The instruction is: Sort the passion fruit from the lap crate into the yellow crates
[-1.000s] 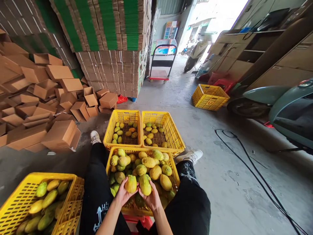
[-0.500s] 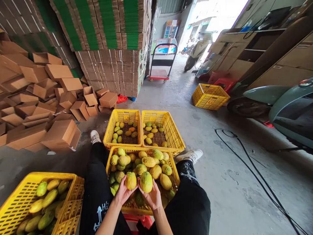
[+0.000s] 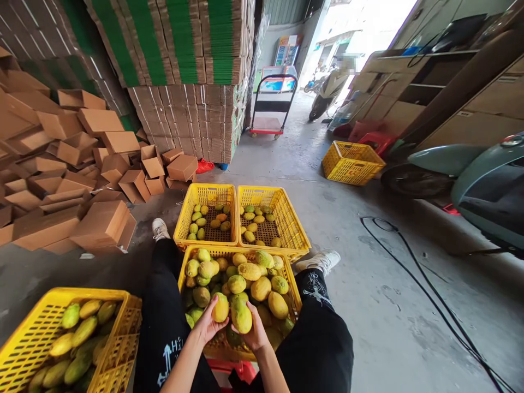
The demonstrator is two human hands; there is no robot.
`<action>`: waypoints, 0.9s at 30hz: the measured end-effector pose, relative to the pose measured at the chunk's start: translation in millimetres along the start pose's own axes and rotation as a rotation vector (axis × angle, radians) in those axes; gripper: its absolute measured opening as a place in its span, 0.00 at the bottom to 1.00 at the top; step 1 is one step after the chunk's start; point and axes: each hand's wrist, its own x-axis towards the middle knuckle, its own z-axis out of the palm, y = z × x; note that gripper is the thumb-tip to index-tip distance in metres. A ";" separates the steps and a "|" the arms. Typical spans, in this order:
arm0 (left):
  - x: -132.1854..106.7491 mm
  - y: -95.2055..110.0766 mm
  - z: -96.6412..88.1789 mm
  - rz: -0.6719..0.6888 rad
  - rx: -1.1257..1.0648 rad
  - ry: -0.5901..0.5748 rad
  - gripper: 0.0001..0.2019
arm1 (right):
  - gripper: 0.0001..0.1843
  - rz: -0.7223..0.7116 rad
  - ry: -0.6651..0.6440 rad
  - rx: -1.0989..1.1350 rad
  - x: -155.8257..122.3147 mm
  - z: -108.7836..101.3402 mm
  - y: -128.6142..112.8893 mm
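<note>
My left hand [image 3: 207,323] is closed around a yellow papaya [image 3: 220,308]. Beside it, my right hand [image 3: 256,330] grips a greener papaya [image 3: 242,318], tilted with its lower end toward me. The two fruits are close together above a yellow crate [image 3: 297,297] between my legs. Papayas, green to yellow, fill this crate, among them a large yellow papaya [image 3: 278,305] to the right of my hands. My fingertips are partly hidden behind the fruits.
Beyond it, a left crate [image 3: 177,232] and a right crate [image 3: 301,234] hold a few papayas each. Another papaya crate [image 3: 123,338] stands at my left. Cardboard boxes [image 3: 98,226] are heaped left; a cable [image 3: 417,262] lies right. A hand cart [image 3: 273,103] stands farther back.
The papaya in my right hand has been turned and tilted, showing more of its length. The left one has shifted only slightly.
</note>
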 end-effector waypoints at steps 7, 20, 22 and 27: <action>-2.4 2.8 0.9 -0.013 -0.008 -0.054 0.20 | 0.18 0.008 -0.033 0.007 -2.0 4.0 -1.9; -4.8 13.1 -4.4 0.024 -0.307 -0.242 0.16 | 0.16 -0.069 -0.233 0.162 -10.6 8.1 -11.1; -5.2 13.9 -3.8 0.020 -0.314 -0.248 0.15 | 0.16 -0.092 -0.220 0.187 -10.2 8.5 -11.0; -5.2 8.9 0.0 0.001 -0.173 -0.226 0.17 | 0.18 -0.074 -0.155 0.235 -6.6 4.0 -9.9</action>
